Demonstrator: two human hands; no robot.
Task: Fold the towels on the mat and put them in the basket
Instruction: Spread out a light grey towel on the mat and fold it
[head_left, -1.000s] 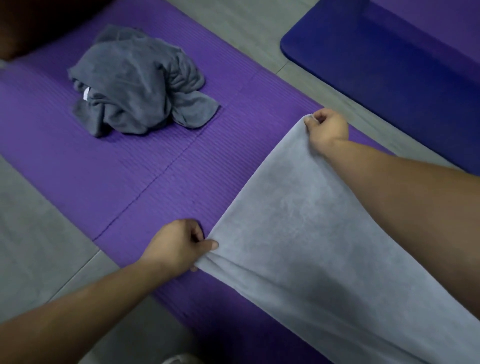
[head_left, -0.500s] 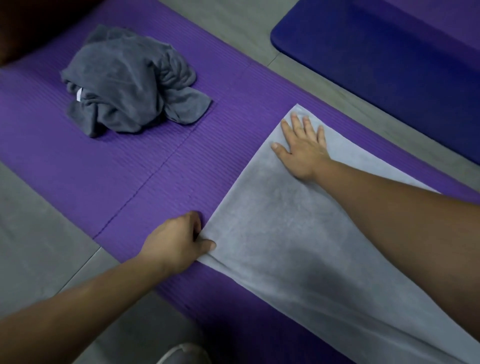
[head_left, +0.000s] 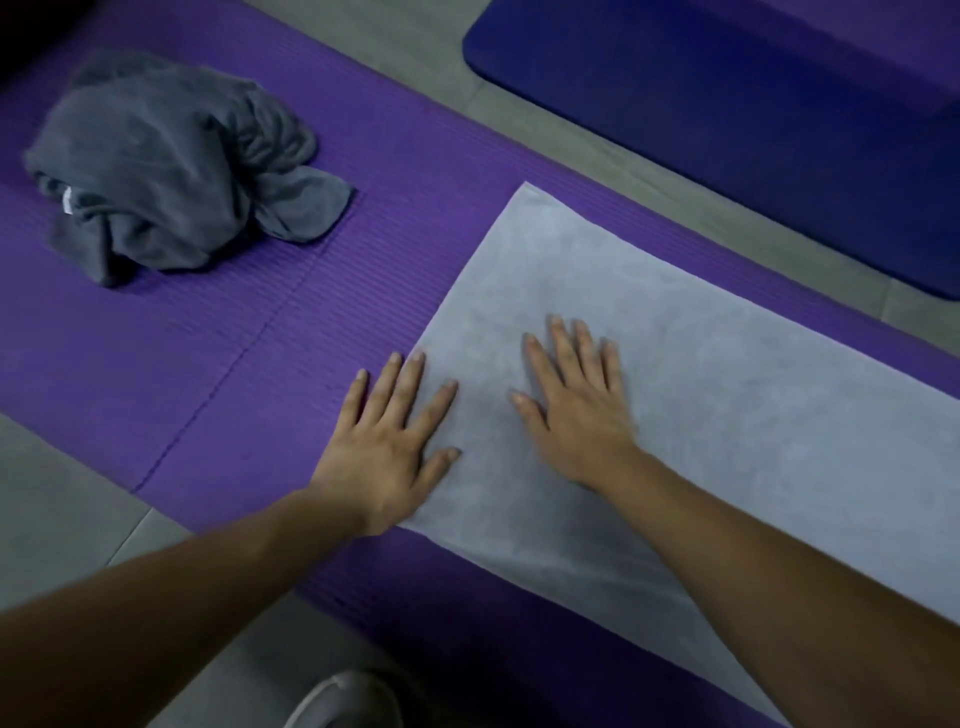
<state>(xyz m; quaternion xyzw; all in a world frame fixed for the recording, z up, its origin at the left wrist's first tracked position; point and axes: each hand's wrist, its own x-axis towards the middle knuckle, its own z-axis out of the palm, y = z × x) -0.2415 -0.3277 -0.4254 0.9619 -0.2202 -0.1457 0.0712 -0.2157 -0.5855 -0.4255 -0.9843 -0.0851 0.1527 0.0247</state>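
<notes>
A light grey towel (head_left: 727, 415) lies spread flat on the purple mat (head_left: 208, 374), running from the centre to the right edge of view. My left hand (head_left: 389, 441) rests flat with straight fingers across the towel's near left edge, half on the mat. My right hand (head_left: 576, 405) presses flat on the towel just to the right of it, fingers spread. A dark grey towel (head_left: 171, 171) sits crumpled in a heap on the mat at the upper left. No basket is in view.
A dark blue mat (head_left: 753, 114) lies at the upper right, across a strip of grey tiled floor (head_left: 597, 150). More grey floor (head_left: 62, 493) borders the purple mat at the lower left. A pale shoe tip (head_left: 337, 701) shows at the bottom edge.
Both hands let go of the light towel's corners and now lie flat on it. The right hand slid back toward me; the left opened from its pinch.
</notes>
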